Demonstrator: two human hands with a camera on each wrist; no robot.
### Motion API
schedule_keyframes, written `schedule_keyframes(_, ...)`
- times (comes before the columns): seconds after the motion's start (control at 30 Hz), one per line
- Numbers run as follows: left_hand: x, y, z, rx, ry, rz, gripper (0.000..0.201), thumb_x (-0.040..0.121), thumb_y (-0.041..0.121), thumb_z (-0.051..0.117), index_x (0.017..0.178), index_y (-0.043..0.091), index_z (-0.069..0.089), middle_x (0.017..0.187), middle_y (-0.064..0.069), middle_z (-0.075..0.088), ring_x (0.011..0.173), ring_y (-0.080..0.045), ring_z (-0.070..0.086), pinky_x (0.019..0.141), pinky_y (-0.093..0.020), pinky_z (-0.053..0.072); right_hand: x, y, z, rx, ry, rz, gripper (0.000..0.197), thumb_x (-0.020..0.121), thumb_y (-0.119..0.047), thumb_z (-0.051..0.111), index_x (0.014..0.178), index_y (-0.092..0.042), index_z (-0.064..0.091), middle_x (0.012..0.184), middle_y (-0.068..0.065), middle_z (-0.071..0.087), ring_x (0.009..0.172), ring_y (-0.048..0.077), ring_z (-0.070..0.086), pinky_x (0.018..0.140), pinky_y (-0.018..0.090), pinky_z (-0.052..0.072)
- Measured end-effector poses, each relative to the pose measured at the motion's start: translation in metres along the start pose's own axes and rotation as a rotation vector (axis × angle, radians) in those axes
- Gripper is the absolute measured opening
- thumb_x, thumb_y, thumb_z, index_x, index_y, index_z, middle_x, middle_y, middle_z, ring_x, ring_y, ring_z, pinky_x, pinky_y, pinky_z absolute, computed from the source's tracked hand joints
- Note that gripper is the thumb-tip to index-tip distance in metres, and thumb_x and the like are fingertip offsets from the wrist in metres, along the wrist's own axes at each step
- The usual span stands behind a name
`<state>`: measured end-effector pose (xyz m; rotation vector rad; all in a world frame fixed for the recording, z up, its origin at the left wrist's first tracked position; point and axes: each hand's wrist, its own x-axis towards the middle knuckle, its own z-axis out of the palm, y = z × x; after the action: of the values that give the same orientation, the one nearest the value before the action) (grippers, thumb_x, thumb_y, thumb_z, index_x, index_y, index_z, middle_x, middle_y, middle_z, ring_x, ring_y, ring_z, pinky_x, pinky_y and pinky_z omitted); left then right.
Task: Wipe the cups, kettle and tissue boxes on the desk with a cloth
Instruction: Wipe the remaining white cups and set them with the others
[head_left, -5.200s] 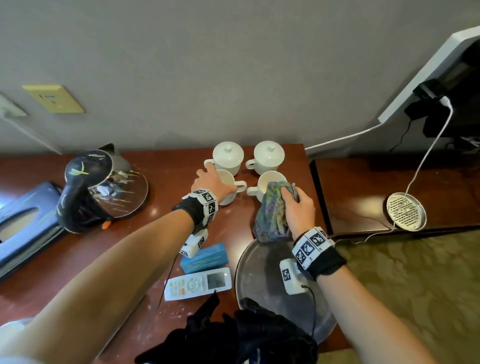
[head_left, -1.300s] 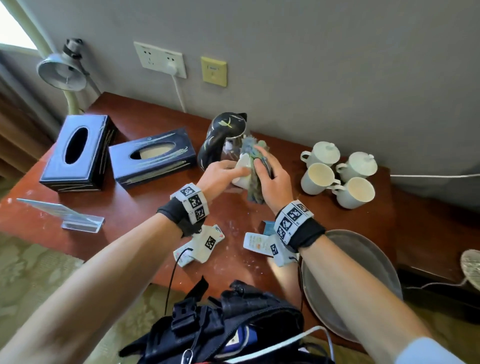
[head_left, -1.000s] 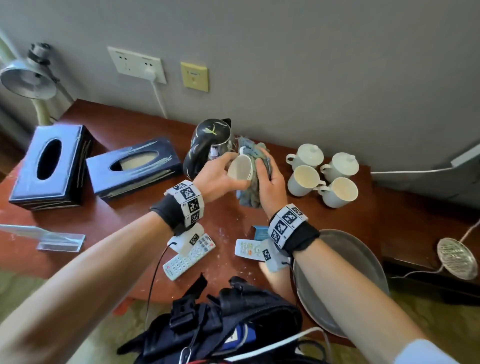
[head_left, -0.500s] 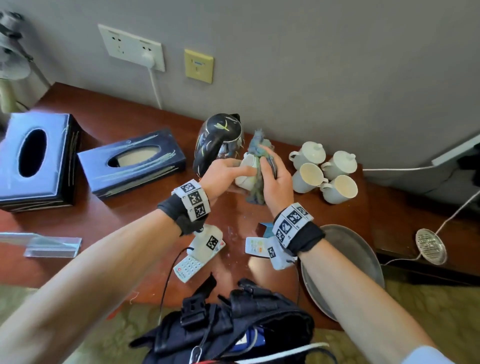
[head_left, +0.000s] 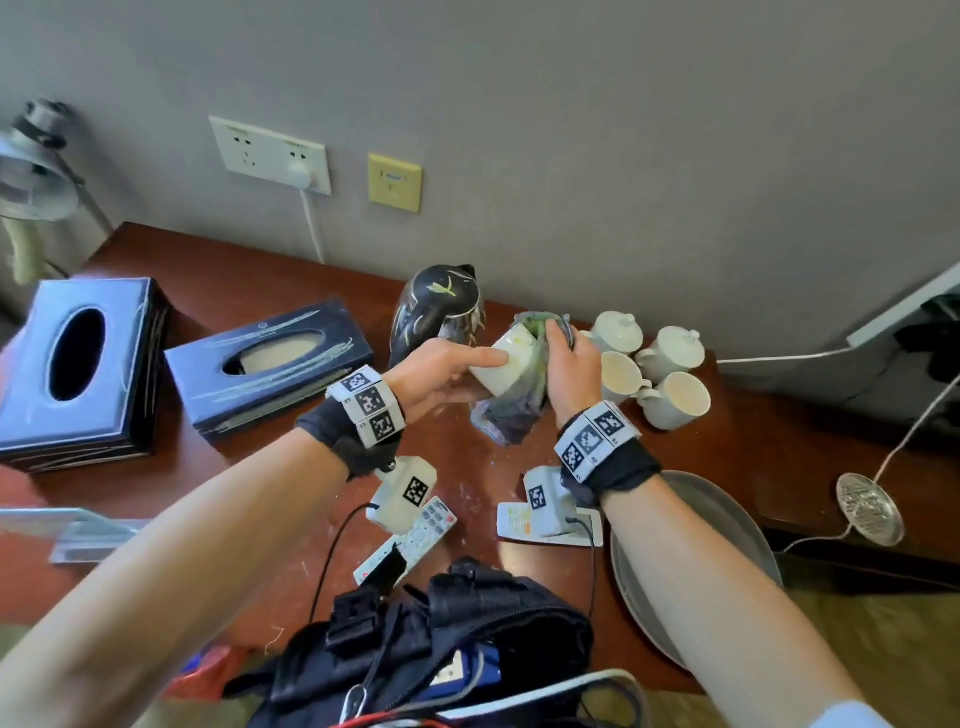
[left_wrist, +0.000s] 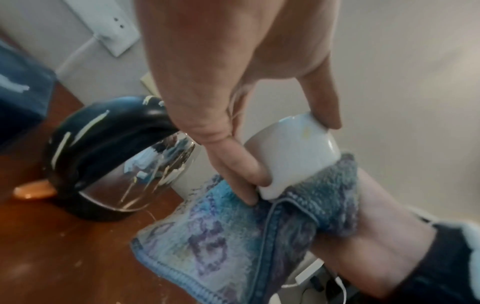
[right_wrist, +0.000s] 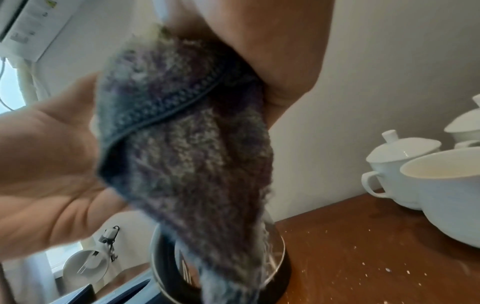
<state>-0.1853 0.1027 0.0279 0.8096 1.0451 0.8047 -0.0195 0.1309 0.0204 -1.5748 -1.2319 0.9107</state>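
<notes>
a: what's the left hand (head_left: 441, 371) doing?
b: fingers curled round a white cup (head_left: 506, 364), lifted off the desk (head_left: 249, 467), tipped on its side just in front of the kettle (head_left: 439, 306).
a: right hand (head_left: 571, 374)?
b: clamped on the cloth (head_left: 511, 410), pressed against the far side of the cup from the left fingers. loose end of the cloth hangs below the grip.
a: change from half a second ago?
b: cup has turned in the grip. the left wrist view shows its base and side, with the cloth wrapped at the rim end. a second ago the open mouth faced the camera.
a: meaning?
b: looks like the person is rotating it to wipe all round. this cup is probably close to done.
a: rest of the job?
b: two open cups (head_left: 675, 397) and two lidded ones (head_left: 615, 332) sit just right of the right hand. two tissue boxes (head_left: 270, 364) are well left of the left hand. can't tell which of those are wiped yet.
</notes>
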Motion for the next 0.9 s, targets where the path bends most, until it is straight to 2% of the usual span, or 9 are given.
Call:
schedule_keyframes(0.1, -0.003, 0.004, 0.004, -0.061, 0.039, 0.002, 0.023, 0.089, 0.014, 0.068, 0.111, 0.006, 0.067, 0.098, -0.006, 0.074, 0.079, -0.010, 0.070, 0.061, -0.019, 0.055, 0.004, -0.002, 0.001, -0.002, -0.023, 0.001, 0.020, 0.098, -0.029, 0.054, 0.085, -0.021, 0.068, 0.095, 0.007, 0.071, 0.093, 0.024, 0.065, 0.094, 0.050, 0.051)
schedule_keyframes(0.17, -0.003, 0.008, 0.006, -0.059, 0.072, 0.035, 0.021, 0.088, 0.010, 0.069, 0.108, 0.012, 0.061, 0.099, -0.004, 0.072, 0.084, -0.013, 0.070, 0.066, -0.025, 0.058, 0.003, -0.003, 0.003, 0.038, -0.039, -0.001, 0.023, 0.094, -0.037, 0.054, 0.096, -0.020, 0.070, 0.101, 0.007, 0.072, 0.098, 0.023, 0.066, 0.094, 0.050, 0.051)
schedule_keyframes(0.23, 0.000, 0.009, 0.004, -0.069, 0.075, 0.049, 0.045, 0.087, 0.008, 0.070, 0.124, 0.023, 0.050, 0.113, -0.002, 0.068, 0.091, -0.019, 0.070, 0.077, -0.032, 0.059, 0.000, -0.002, 0.005, 0.084, -0.050, 0.027, 0.033, 0.089, -0.044, 0.054, 0.104, -0.020, 0.071, 0.105, 0.004, 0.072, 0.101, 0.021, 0.066, 0.095, 0.048, 0.052)
schedule_keyframes(0.33, 0.001, 0.009, 0.000, -0.028, -0.001, 0.020, 0.068, 0.087, 0.008, 0.069, 0.144, 0.030, 0.039, 0.123, -0.002, 0.066, 0.092, -0.019, 0.072, 0.082, -0.032, 0.058, -0.004, -0.001, 0.005, 0.130, -0.048, 0.040, 0.026, 0.094, -0.039, 0.054, 0.105, -0.020, 0.070, 0.103, 0.003, 0.072, 0.101, 0.021, 0.067, 0.096, 0.048, 0.052)
schedule_keyframes(0.43, 0.000, 0.009, 0.000, 0.054, -0.071, 0.009, 0.049, 0.089, 0.007, 0.065, 0.136, 0.017, 0.055, 0.115, -0.003, 0.072, 0.093, -0.014, 0.071, 0.082, -0.027, 0.058, -0.003, 0.002, 0.005, 0.135, -0.025, 0.043, 0.032, 0.091, -0.044, 0.052, 0.104, -0.020, 0.069, 0.104, 0.006, 0.072, 0.101, 0.022, 0.067, 0.095, 0.050, 0.052)
schedule_keyframes(0.53, -0.002, 0.010, 0.004, 0.122, -0.066, 0.020, 0.030, 0.089, 0.007, 0.066, 0.116, 0.021, 0.065, 0.101, 0.000, 0.075, 0.089, -0.013, 0.069, 0.081, -0.026, 0.056, -0.001, 0.003, 0.003, 0.060, -0.001, 0.055, 0.030, 0.093, -0.045, 0.050, 0.095, -0.021, 0.068, 0.103, 0.007, 0.072, 0.099, 0.025, 0.066, 0.094, 0.050, 0.052)
schedule_keyframes(0.6, -0.002, 0.011, 0.005, 0.186, -0.021, 0.022, 0.021, 0.088, 0.011, 0.070, 0.106, 0.022, 0.067, 0.102, 0.000, 0.073, 0.093, -0.012, 0.067, 0.082, -0.024, 0.053, 0.001, 0.002, 0.000, 0.023, 0.028, 0.070, 0.023, 0.098, -0.038, 0.050, 0.089, -0.022, 0.065, 0.102, 0.009, 0.071, 0.099, 0.027, 0.065, 0.094, 0.049, 0.051)
schedule_keyframes(0.73, 0.003, 0.011, 0.007, 0.301, 0.048, 0.028, 0.017, 0.083, 0.021, 0.077, 0.097, 0.020, 0.068, 0.112, -0.003, 0.068, 0.109, -0.017, 0.061, 0.098, -0.036, 0.050, 0.006, 0.003, -0.003, 0.008, 0.086, 0.056, 0.030, 0.100, -0.033, 0.051, 0.102, -0.009, 0.069, 0.104, 0.013, 0.070, 0.101, 0.029, 0.064, 0.096, 0.047, 0.050)
schedule_keyframes(0.9, 0.011, 0.013, 0.013, 0.189, 0.069, 0.069, 0.022, 0.085, 0.019, 0.075, 0.102, 0.009, 0.065, 0.097, -0.006, 0.073, 0.085, -0.011, 0.070, 0.070, -0.021, 0.056, 0.003, -0.002, 0.004, 0.128, 0.037, -0.028, 0.017, 0.101, -0.032, 0.051, 0.104, -0.023, 0.065, 0.102, -0.004, 0.069, 0.100, 0.013, 0.064, 0.097, 0.037, 0.051)
